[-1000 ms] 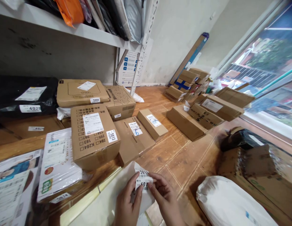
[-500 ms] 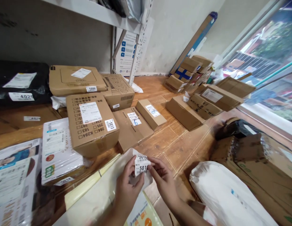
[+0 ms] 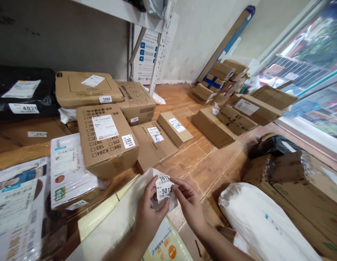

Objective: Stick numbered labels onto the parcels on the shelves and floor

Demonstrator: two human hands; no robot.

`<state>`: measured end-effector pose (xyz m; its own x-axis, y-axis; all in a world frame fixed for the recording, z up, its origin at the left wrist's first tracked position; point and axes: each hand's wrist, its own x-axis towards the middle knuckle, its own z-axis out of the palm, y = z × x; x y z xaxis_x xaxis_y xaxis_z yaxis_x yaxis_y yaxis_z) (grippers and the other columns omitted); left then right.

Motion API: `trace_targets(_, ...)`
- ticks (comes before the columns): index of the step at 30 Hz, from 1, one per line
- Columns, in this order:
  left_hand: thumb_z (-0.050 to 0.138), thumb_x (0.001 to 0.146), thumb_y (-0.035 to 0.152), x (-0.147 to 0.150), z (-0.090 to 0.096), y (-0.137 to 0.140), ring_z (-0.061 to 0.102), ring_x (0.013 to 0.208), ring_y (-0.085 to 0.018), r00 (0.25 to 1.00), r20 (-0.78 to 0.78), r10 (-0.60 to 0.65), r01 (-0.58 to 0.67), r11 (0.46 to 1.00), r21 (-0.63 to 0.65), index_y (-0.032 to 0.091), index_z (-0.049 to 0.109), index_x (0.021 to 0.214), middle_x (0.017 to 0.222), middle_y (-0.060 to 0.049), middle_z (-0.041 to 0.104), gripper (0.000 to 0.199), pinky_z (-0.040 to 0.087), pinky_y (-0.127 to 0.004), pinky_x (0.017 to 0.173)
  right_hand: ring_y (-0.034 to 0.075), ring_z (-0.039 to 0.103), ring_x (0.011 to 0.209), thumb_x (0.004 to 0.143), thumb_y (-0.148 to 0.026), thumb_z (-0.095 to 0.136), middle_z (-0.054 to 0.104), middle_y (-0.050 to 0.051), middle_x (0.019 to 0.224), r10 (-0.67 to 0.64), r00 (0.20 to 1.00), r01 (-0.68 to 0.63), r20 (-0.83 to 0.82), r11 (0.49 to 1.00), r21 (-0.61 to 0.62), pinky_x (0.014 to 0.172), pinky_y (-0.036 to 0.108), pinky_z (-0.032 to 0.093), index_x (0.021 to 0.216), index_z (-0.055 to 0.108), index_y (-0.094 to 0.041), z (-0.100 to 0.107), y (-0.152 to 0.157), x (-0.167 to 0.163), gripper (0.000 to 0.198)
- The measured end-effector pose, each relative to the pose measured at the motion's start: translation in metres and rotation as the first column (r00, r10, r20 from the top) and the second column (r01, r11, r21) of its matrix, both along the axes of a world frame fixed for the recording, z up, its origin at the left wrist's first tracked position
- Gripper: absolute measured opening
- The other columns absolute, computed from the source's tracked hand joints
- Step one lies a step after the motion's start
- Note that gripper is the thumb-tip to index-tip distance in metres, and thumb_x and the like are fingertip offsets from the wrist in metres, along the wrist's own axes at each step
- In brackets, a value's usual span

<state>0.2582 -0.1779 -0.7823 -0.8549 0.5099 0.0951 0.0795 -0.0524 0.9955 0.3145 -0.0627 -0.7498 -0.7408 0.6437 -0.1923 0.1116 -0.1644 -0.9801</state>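
A small sheet of white number labels [image 3: 164, 188], printed 5011 and 5012 with barcodes, is between my two hands at the lower middle. My left hand [image 3: 149, 208] pinches its left side between thumb and fingers. On the right side, my right hand [image 3: 186, 201] grips its edge with thumb and forefinger. Behind and below the labels lies a pale sheet or bag [image 3: 124, 217], with a yellow-edged printed package [image 3: 167, 243] under it. Just beyond my hands stand a brown carton labelled 5013 [image 3: 108, 156] and a flat carton [image 3: 146, 154] with a blue pen mark on its label.
Labelled parcels, including a black one [image 3: 21, 76] and a white-wrapped box [image 3: 69, 163], crowd the left. A small carton [image 3: 175, 139] and a long carton [image 3: 212, 132] stand on the tiled floor. A white bag [image 3: 255, 214] and large cartons [image 3: 307, 188] lie right. A shelf post [image 3: 160, 50] rises behind.
My right thumb and fingers have shifted slightly right, so the number 5012 shows in full. Both hands keep hold of the labels. The view has tilted a little.
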Motion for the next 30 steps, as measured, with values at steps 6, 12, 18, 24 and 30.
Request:
trace_targets(6, 0.06, 0.079, 0.021, 0.0, -0.006, 0.0, 0.065, 0.101, -0.02, 1.0, -0.019, 0.008, -0.009, 0.999, -0.035, 0.019, 0.042, 0.129, 0.115, -0.012, 0.066, 0.054, 0.055, -0.031, 0.086, 0.016, 0.062, 0.069, 0.07, -0.039, 0.074, 0.072, 0.004, 0.079, 0.042, 0.999, -0.042, 0.012, 0.999, 0.035, 0.063, 0.028, 0.05, 0.093, 0.071, -0.022, -0.003, 0.001, -0.001, 0.029)
trace_targets(12, 0.059, 0.08, 0.025, -0.004, -0.01, 0.0, 0.068, 0.092, -0.02, 0.981, -0.191, 0.031, -0.055, 0.992, -0.117, 0.019, 0.061, 0.105, 0.1, -0.007, 0.072, 0.026, 0.057, -0.029, 0.079, 0.02, 0.064, 0.076, 0.074, -0.029, 0.071, 0.073, 0.005, 0.084, 0.192, 0.979, -0.205, 0.074, 0.898, 0.39, 0.072, 0.032, 0.051, 0.086, 0.074, -0.025, -0.003, 0.011, 0.008, 0.013)
trace_targets(18, 0.056, 0.084, 0.027, -0.006, -0.006, -0.001, 0.069, 0.081, -0.017, 0.966, -0.257, 0.023, -0.05, 0.994, -0.101, 0.021, 0.065, 0.091, 0.086, -0.004, 0.073, 0.013, 0.056, -0.024, 0.072, 0.018, 0.062, 0.071, 0.074, -0.028, 0.071, 0.071, 0.005, 0.08, 0.186, 0.98, -0.195, 0.07, 0.834, 0.516, 0.068, 0.031, 0.051, 0.093, 0.072, -0.025, 0.0, 0.017, 0.009, 0.019)
trace_targets(24, 0.053, 0.087, 0.024, -0.007, 0.0, -0.002, 0.067, 0.073, -0.013, 0.958, -0.285, -0.012, -0.018, 0.995, -0.102, 0.021, 0.065, 0.084, 0.077, -0.002, 0.07, 0.013, 0.054, -0.02, 0.066, 0.016, 0.059, 0.065, 0.077, -0.026, 0.069, 0.064, 0.002, 0.069, 0.247, 0.967, -0.237, 0.063, 0.78, 0.579, 0.061, 0.028, 0.047, 0.083, 0.073, -0.024, 0.004, 0.021, 0.006, 0.008)
trace_targets(30, 0.052, 0.087, 0.024, -0.007, -0.001, -0.002, 0.067, 0.072, -0.013, 0.96, -0.28, 0.004, -0.03, 0.996, -0.087, 0.021, 0.065, 0.082, 0.075, -0.002, 0.07, 0.014, 0.053, -0.019, 0.066, 0.018, 0.061, 0.068, 0.078, -0.021, 0.067, 0.066, 0.004, 0.074, 0.325, 0.944, -0.282, 0.051, 0.72, 0.634, 0.061, 0.029, 0.049, 0.09, 0.074, -0.027, 0.006, 0.024, 0.009, 0.015)
